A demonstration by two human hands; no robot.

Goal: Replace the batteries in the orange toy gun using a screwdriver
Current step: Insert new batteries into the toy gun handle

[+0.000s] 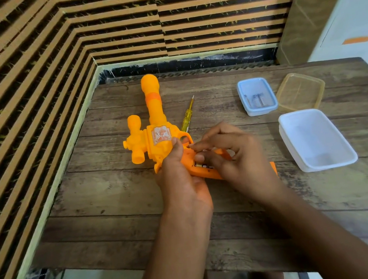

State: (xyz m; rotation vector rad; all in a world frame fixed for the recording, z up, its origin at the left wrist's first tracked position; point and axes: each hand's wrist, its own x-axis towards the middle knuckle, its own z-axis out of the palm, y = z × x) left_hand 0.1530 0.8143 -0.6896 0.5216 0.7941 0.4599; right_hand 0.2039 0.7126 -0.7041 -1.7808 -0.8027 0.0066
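Orange toy gun lies flat on the wooden counter, centre of view, with the barrel pointing to 12 o'clock and the grip running off toward 4 o'clock under the hands. Left hand comes in from 6 o'clock and grips the gun body at the rear; its fingers wrap the body and the thumb is up against the sticker. Right hand comes in from 5 o'clock, fingers curled down over the open battery compartment in the grip. A dark-labelled battery is partly visible there; cannot tell whether the fingers pinch it or only touch it. Yellow translucent screwdriver lies on the counter just beside the barrel at its 3 o'clock, tip toward 12. At 2 o'clock from the gun is a small blue container holding small metallic items too small to identify, with an amber lid just beside it. A larger white container sits at 3 o'clock, near the right hand.
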